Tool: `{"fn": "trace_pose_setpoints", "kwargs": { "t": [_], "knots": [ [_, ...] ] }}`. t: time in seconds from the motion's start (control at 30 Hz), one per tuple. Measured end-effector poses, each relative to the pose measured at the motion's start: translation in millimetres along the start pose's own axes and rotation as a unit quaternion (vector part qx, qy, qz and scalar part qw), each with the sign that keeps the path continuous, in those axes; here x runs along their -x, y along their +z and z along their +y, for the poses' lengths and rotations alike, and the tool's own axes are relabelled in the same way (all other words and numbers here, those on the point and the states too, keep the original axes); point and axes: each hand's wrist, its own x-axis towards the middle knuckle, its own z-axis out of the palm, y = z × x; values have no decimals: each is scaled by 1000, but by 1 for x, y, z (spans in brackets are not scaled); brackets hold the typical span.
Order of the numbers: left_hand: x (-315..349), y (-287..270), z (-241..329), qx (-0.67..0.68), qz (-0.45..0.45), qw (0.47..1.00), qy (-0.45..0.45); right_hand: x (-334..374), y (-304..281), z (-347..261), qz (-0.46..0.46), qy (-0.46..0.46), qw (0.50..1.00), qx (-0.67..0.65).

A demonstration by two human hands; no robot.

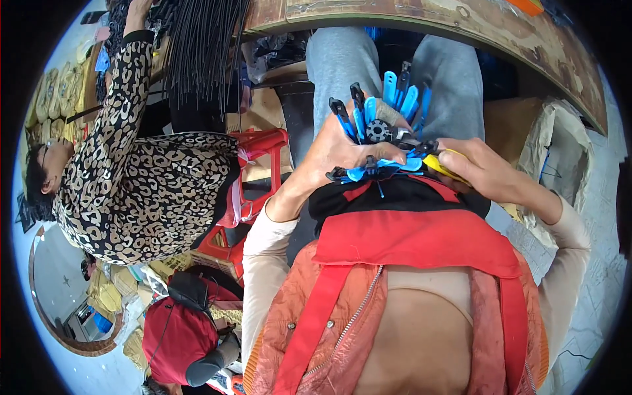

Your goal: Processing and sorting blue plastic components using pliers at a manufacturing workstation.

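Observation:
My left hand (342, 148) is closed around a bundle of blue and black plastic pieces (370, 108) above my lap. Its blue flat strips and black clip-like ends fan out all round, and a round black toothed hub (378, 131) shows in the middle. More strips stick out below my fingers. My right hand (484, 168) grips a yellow-handled tool (444, 170) that looks like pliers. The tool's dark head reaches the bundle beside the hub; the exact contact is hidden by my left fingers and the strips.
A wooden bench (421, 14) crosses the far side over my knees. At left, a person in a leopard-print top (158, 191) sits on a red plastic stool (263, 148), near hanging thin black rods (204, 52). A pale sack (566, 151) stands at right.

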Motion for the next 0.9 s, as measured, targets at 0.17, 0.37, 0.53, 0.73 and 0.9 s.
{"fn": "trace_pose_setpoints", "kwargs": {
  "t": [0.17, 0.37, 0.53, 0.73, 0.9],
  "knots": [
    [-1, 5, -13, 126, 0, 992, 5, 17, -5, -32, -36, 104, 990, -89],
    [-10, 9, 5, 40, -45, 998, 28, 37, -20, -93, 44, 168, 958, 228],
    [-3, -1, -14, 80, 74, 994, 4, 14, -26, -37, 123, -127, 901, 395],
    [-19, -45, 9, 295, 215, 931, 0, -7, -150, 41, 472, -89, 689, 542],
    [-61, -2, 50, 369, 123, 913, 124, -8, -160, 41, 457, -314, 639, 533]
  ]
}}
